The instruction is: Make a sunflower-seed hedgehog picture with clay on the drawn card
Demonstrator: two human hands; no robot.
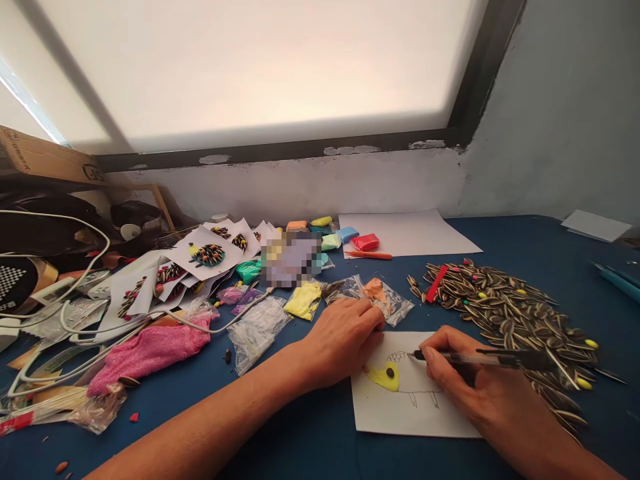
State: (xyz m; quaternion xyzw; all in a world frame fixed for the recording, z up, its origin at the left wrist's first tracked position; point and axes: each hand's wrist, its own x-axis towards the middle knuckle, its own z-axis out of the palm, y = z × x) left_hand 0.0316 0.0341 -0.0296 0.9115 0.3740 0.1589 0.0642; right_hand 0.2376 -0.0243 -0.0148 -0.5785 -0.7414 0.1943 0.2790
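Observation:
My right hand (470, 380) is closed around a black pen (493, 358), its tip touching a sheet of white paper (370, 417). An animal is drawn there, with a yellow clay head (385, 378), a dark eye, an outlined body and thin legs. Small curved pen strokes run along its upper back, next to the tip. My left hand (345, 340) rests over the sheet's upper left corner with fingers bent and mostly unclosed; their tips are partly hidden. A pile of striped sunflower seeds (510, 320) lies to the right, partly behind my right hand.
Beyond my hands lie bags of orange clay (376, 290) and yellow clay (304, 300), an orange pen (369, 255) and a large white sheet (415, 233). Seed-covered pictures (207, 253), a pink cloth (155, 350) and white cables (65, 317) crowd the left.

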